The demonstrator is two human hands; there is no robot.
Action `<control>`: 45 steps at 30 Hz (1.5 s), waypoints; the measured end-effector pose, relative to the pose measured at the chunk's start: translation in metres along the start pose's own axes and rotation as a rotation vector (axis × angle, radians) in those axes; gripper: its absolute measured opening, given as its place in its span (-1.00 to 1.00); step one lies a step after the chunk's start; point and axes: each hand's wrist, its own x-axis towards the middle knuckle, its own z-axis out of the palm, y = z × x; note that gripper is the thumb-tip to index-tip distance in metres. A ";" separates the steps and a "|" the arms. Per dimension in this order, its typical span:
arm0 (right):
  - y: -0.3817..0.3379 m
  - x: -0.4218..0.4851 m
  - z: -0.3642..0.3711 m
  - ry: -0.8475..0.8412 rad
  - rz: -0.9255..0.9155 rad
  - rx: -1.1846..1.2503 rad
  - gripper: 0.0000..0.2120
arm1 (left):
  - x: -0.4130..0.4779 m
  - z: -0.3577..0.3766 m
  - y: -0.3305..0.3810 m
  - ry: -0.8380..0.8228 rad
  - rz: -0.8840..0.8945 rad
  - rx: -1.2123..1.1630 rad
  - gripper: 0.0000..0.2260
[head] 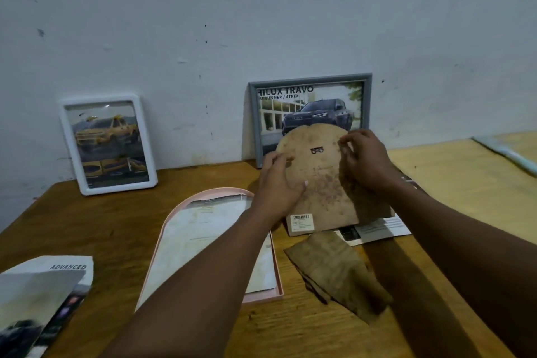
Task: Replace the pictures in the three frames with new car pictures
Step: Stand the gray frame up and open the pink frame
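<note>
Pinching backing board [318, 174]: left hand [277, 183], right hand [367, 161]

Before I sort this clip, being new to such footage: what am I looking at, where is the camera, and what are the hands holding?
There is no machine here: a person works with bare hands, and the single picture comes from a camera worn on their head, looking forward and down. The left hand and right hand grip a brown arch-shaped backing board over the wooden table. On the table lie a pink arch-shaped frame with a sheet in it, a brown cardboard piece and a brochure reading ADVANCED. Against the wall lean a white frame with a yellow car picture and a grey frame with a blue pickup picture.
</note>
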 end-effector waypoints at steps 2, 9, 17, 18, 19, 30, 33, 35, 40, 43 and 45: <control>0.007 -0.006 0.008 -0.068 0.043 -0.032 -0.80 | 0.001 0.004 -0.005 -0.105 -0.026 0.103 -0.42; 0.009 -0.026 0.027 -0.218 0.043 -0.160 -0.74 | -0.013 0.001 -0.011 -0.295 -0.065 0.328 -0.32; -0.012 -0.037 0.027 -0.348 0.021 -0.221 -0.66 | -0.028 -0.004 0.000 -0.352 -0.005 0.582 -0.41; -0.016 -0.040 0.026 -0.348 0.001 -0.220 -0.68 | -0.029 -0.004 0.000 -0.350 -0.002 0.596 -0.42; -0.019 -0.044 0.026 -0.342 -0.016 -0.223 -0.69 | -0.031 -0.004 0.000 -0.351 -0.003 0.601 -0.42; -0.088 -0.072 0.033 -0.318 -0.139 -0.038 -0.73 | -0.061 -0.043 -0.005 -0.201 -0.041 0.498 -0.51; -0.125 -0.076 0.050 -0.431 -0.135 -0.015 -0.65 | -0.074 -0.071 -0.025 -0.120 -0.117 0.508 -0.51; -0.144 -0.079 0.067 -0.518 -0.098 -0.047 -0.57 | -0.084 -0.089 -0.044 -0.079 -0.172 0.524 -0.51; -0.170 -0.093 0.104 -0.560 -0.120 -0.179 -0.37 | -0.107 -0.127 -0.084 -0.049 -0.285 0.511 -0.49; -0.184 -0.098 0.115 -0.537 -0.144 -0.192 -0.34 | -0.114 -0.140 -0.094 -0.020 -0.281 0.490 -0.49; -0.191 -0.101 0.120 -0.527 -0.145 -0.198 -0.35 | -0.116 -0.146 -0.096 -0.005 -0.290 0.499 -0.50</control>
